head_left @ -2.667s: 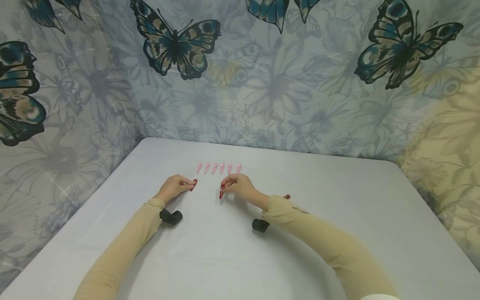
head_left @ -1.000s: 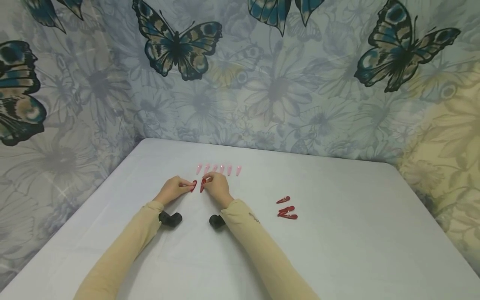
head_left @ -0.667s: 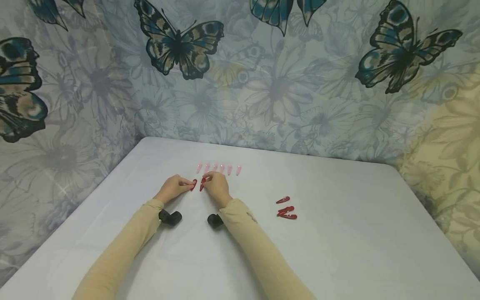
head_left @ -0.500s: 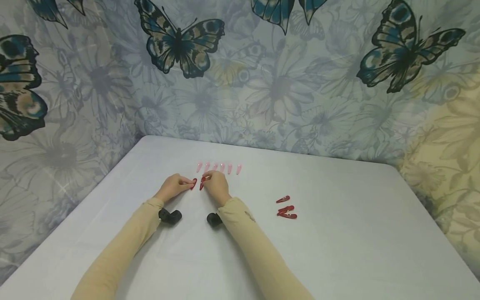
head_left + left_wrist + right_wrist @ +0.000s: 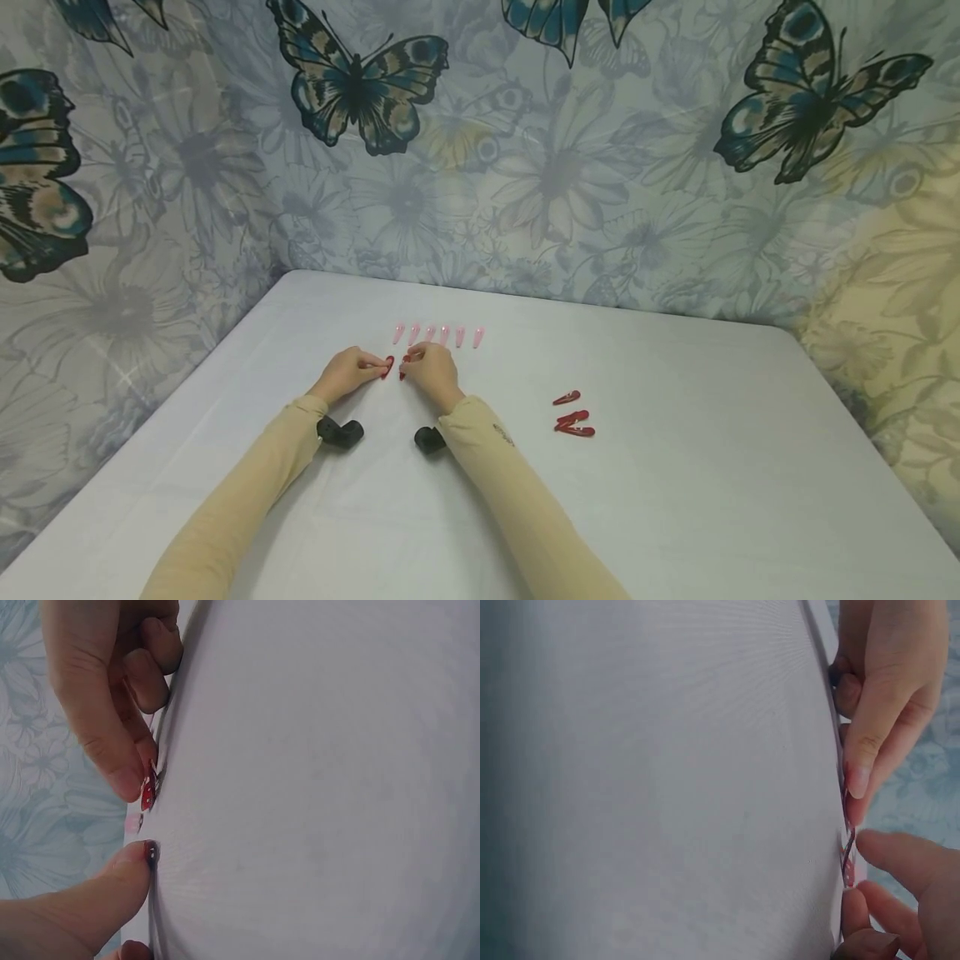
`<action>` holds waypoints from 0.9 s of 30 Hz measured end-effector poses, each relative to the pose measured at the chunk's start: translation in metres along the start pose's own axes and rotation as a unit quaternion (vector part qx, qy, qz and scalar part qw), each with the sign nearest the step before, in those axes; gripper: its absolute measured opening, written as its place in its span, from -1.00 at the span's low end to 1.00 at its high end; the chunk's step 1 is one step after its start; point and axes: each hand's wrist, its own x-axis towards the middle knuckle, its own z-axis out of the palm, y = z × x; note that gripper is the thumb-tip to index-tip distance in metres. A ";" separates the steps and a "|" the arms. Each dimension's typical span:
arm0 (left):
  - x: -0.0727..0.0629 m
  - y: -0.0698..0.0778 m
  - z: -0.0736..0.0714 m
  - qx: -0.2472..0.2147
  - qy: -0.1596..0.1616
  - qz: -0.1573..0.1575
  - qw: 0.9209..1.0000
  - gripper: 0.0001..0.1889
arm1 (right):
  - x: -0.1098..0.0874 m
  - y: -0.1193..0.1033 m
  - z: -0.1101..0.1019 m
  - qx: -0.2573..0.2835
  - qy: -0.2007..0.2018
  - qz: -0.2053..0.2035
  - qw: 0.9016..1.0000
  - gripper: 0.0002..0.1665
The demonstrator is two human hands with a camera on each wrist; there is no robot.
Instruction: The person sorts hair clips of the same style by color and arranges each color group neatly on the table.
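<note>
In the head view my left hand (image 5: 349, 374) pinches a red snap hair clip (image 5: 388, 363) at the table surface, below the left end of a row of pink hair clips (image 5: 460, 337). Just to its right, my right hand (image 5: 432, 371) holds a second red hair clip (image 5: 402, 374) between thumb and fingers, apart from the first. White dots show on the right hand's clip (image 5: 148, 793) in the left wrist view, while the left thumb covers most of its own clip (image 5: 152, 853). The right wrist view shows the right hand's clip (image 5: 848, 864) low at the fingertips.
Several more red hair clips (image 5: 567, 397) lie loosely grouped on the white table (image 5: 697, 450), right of the right forearm. A butterfly-patterned cloth (image 5: 555, 183) hangs behind the table. Dark cameras (image 5: 341, 433) sit at both wrists.
My right hand has moved left with its red clip, to beside the left hand's clip, uncovering the loose red clips. Since then it has shifted only slightly. My left hand has stayed put.
</note>
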 end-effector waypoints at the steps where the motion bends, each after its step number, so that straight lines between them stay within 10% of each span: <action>1: 0.000 0.000 0.000 0.001 0.000 -0.001 1.000 -0.76 | -0.001 -0.001 -0.001 -0.002 -0.005 0.000 1.000 -0.65; 27: -0.005 0.003 0.000 -0.009 0.001 -0.003 1.000 -0.75 | -0.008 -0.007 -0.003 -0.056 -0.015 -0.019 0.998 -0.60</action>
